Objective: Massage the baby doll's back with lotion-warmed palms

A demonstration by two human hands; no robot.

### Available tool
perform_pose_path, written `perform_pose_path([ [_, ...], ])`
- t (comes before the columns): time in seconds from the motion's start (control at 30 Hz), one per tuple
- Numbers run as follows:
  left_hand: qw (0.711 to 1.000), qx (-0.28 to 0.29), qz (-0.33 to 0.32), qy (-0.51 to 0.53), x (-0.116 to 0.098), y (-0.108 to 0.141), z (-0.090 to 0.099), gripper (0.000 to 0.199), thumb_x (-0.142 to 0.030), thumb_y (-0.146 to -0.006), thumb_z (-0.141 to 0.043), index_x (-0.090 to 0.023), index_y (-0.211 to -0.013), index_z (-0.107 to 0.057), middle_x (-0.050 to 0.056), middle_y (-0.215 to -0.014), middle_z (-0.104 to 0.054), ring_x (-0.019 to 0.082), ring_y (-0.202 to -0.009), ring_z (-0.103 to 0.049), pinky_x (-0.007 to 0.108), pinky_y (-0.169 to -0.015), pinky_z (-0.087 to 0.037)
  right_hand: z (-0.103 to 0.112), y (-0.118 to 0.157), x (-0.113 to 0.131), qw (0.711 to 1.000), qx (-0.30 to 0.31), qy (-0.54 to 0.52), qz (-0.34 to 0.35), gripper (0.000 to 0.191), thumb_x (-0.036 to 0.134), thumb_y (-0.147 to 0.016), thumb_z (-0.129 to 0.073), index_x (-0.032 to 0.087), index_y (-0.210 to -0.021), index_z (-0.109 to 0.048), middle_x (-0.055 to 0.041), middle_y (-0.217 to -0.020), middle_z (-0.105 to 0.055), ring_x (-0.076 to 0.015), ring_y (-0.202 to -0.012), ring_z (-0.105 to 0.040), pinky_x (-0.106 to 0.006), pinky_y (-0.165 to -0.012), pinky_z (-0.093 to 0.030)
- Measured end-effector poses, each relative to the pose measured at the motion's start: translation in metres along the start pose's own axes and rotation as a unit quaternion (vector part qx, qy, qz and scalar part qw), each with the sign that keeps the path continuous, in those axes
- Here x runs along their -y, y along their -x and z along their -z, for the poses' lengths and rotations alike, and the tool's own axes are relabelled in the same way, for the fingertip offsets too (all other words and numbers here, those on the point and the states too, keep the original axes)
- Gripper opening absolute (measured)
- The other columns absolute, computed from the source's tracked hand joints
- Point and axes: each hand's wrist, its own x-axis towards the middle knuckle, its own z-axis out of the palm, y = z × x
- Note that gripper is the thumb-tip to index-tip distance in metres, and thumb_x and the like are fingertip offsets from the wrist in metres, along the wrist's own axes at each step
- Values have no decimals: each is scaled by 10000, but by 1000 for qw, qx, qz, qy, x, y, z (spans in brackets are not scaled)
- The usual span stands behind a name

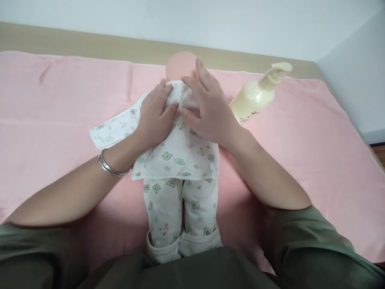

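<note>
A baby doll lies stretched out between my arms, its smooth bare head [180, 65] at the far end. It wears a white shirt [192, 164] printed with small green and pink animals, and matching trousers [164, 210] with turned-up cuffs. My left hand [155, 114] rests on the upper left of the shirt, fingers stretched out. Over the upper right, my right hand [212, 106] has its fingers spread, its thumb close to my left thumb at a crease in the cloth. One sleeve [116, 126] sticks out to the left; the other side is hidden behind my right hand.
A pale yellow pump bottle [255, 96] lies tilted to the right of the doll, near my right wrist. Under everything spreads a pink blanket [54, 112]. A beige ledge [90, 44] and a white wall [210, 24] run along the back.
</note>
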Motion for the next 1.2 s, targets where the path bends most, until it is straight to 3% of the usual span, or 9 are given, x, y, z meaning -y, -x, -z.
perform_pose_path([
  [0.1, 1000, -3, 1, -8, 1, 1, -1, 881, -756, -926, -192, -272, -1638, -381, -66, -1720, -420, 264, -1684, -215, 592, -1389, -210, -2, 5, 0, 995, -91, 22, 24, 477, 259, -1024, -386, 323, -1472, -540, 51, -1777, -273, -223, -1651, -302, -544, -1356, -380],
  [0.17, 1000, -13, -4, -13, 3, 2, -2, 807, -692, -967, -213, -283, -1649, -356, -59, -1732, -400, 251, -1672, -255, 572, -1381, -253, -11, 5, -3, 993, -111, 43, 13, 495, 274, -1036, -355, 355, -1490, -536, 87, -1753, -320, -211, -1658, -284, -568, -1372, -350],
  [0.33, 999, -44, -10, 7, 6, 3, -4, 662, -597, -1013, -303, -373, -1632, -373, -80, -1700, -450, 214, -1632, -356, 497, -1385, -320, -28, -5, -9, 999, -26, 24, 1, 538, 290, -1033, -391, 312, -1549, -540, 43, -1654, -506, -226, -1614, -381, -505, -1389, -348],
  [0.43, 999, -32, -4, 11, 4, 3, -3, 727, -636, -1004, -285, -303, -1645, -364, -62, -1734, -397, 222, -1638, -343, 491, -1393, -299, -20, -4, -7, 999, -50, 10, -10, 543, 311, -1029, -412, 313, -1560, -522, 34, -1689, -456, -236, -1620, -372, -520, -1356, -406],
  [0.57, 1000, -22, -4, -9, 3, 3, -1, 865, -769, -949, -150, -296, -1646, -350, -65, -1701, -455, 241, -1646, -325, 545, -1364, -324, -14, 0, -4, 995, -89, 38, -32, 555, 354, -1043, -386, 362, -1592, -462, 88, -1740, -346, -200, -1679, -227, -564, -1377, -347],
  [0.7, 1000, -22, -20, -5, 4, 1, -2, 887, -801, -918, -128, -339, -1634, -374, -73, -1651, -524, 225, -1630, -356, 517, -1336, -361, -23, -2, -4, 1000, -15, -2, -10, 586, 378, -1046, -310, 276, -1593, -492, 52, -1726, -392, -210, -1664, -275, -525, -1422, -242],
  [0.77, 999, -17, -29, -10, 4, 1, -1, 882, -776, -929, -128, -306, -1632, -375, -49, -1671, -503, 219, -1629, -358, 517, -1322, -362, -22, -2, -4, 999, 5, -30, -10, 592, 420, -1038, -312, 298, -1581, -511, 67, -1705, -425, -236, -1643, -325, -519, -1411, -276],
  [0.97, 999, -12, -30, -16, 7, 1, -2, 897, -759, -937, -131, -238, -1630, -365, -31, -1705, -456, 235, -1627, -340, 550, -1333, -295, -14, -2, -2, 998, -59, 13, -35, 609, 316, -1017, -386, 340, -1624, -436, 87, -1717, -395, -169, -1670, -247, -466, -1380, -351],
  [1.2, 994, -11, -33, 100, 21, -7, -7, 854, -842, -890, -359, -338, -1573, -450, -100, -1641, -515, 289, -1580, -349, 591, -1337, -214, -32, -10, -11, 1000, -24, 9, 3, 570, 287, -1018, -397, 180, -1554, -560, -71, -1706, -434, -283, -1624, -374, -531, -1382, -300],
])
